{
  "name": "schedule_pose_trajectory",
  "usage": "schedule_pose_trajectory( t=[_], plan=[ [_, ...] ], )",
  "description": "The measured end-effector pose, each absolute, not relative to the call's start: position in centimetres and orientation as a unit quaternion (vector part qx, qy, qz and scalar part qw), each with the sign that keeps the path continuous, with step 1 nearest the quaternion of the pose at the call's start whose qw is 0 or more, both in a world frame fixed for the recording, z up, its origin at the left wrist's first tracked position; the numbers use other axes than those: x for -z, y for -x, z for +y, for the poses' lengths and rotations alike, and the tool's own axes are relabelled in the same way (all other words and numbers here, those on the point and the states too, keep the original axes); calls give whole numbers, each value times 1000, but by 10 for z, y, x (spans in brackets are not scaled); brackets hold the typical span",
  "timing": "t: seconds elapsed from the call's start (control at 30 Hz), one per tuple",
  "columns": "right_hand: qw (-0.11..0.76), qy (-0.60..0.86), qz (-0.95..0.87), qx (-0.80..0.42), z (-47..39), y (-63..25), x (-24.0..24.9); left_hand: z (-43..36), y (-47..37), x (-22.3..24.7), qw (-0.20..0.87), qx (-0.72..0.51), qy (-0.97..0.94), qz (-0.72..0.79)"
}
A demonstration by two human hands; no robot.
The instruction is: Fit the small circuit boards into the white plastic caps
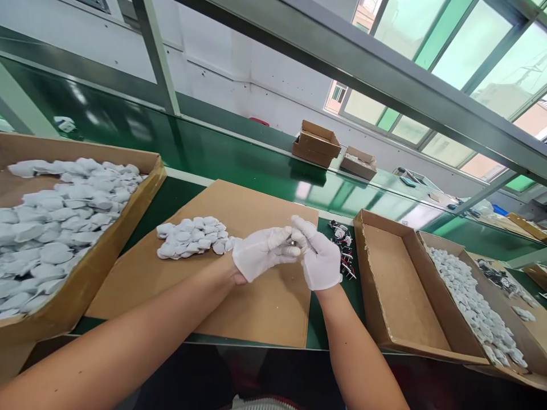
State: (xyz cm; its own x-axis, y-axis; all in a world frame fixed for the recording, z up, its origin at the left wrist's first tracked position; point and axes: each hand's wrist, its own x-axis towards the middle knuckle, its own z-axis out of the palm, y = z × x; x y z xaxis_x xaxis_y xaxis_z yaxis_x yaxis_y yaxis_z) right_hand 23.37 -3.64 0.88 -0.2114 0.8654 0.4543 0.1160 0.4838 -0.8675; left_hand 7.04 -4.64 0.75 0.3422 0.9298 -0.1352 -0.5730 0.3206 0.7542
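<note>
My left hand [265,250] and my right hand [318,254], both in white gloves, meet above a flat cardboard sheet [260,307]. Their fingers are closed around a small dark, shiny piece [293,242], mostly hidden, so its kind is unclear. Left of the hands, a heap of white rounded pieces [192,236] lies on the sheet. Just past my right hand, small dark parts with red and black wires [344,247] lie on the green surface.
At left stands a large cardboard box [128,228] full of white rounded pieces. On the right are a shallow cardboard tray [401,285] and another box [508,319] with small white pieces. Small cartons [316,142] stand farther back, beneath a metal beam [342,51].
</note>
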Motion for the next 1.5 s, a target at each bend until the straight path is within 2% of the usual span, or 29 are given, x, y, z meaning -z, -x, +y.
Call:
schedule_pose_trajectory(
  t=[0.2, 0.37, 0.43, 0.63, 0.77, 0.87, 1.03, 1.1, 1.27, 1.5],
  plan=[
    [489, 327, -739, -329, -33, -245, -9, -45, -67, -3, 747, -493, -340, 289],
    [394, 328, -789, -339, -35, -254, -25, -46, -66, -7, 736, -500, -358, 283],
    [385, 316, -805, -324, -35, -256, -25, -46, -66, -7, 734, -505, -361, 276],
    [364, 317, -844, -233, -34, -250, -11, -41, -67, 0, 756, -510, -287, 295],
    [340, 351, -843, -223, -34, -243, -11, -38, -67, 1, 762, -524, -236, 298],
    [359, 345, -819, -286, -35, -241, -16, -38, -66, -4, 765, -527, -220, 297],
    [388, 352, -673, -522, -37, -244, -29, -40, -61, -12, 780, -491, -255, 293],
    [430, 363, -619, -548, -38, -244, -30, -42, -60, -13, 781, -475, -283, 290],
    [514, 341, -665, -421, -32, -243, -15, -45, -63, -14, 756, -480, -318, 313],
    [537, 274, -753, -266, -20, -242, 9, -45, -59, -18, 728, -471, -364, 340]
  ],
)
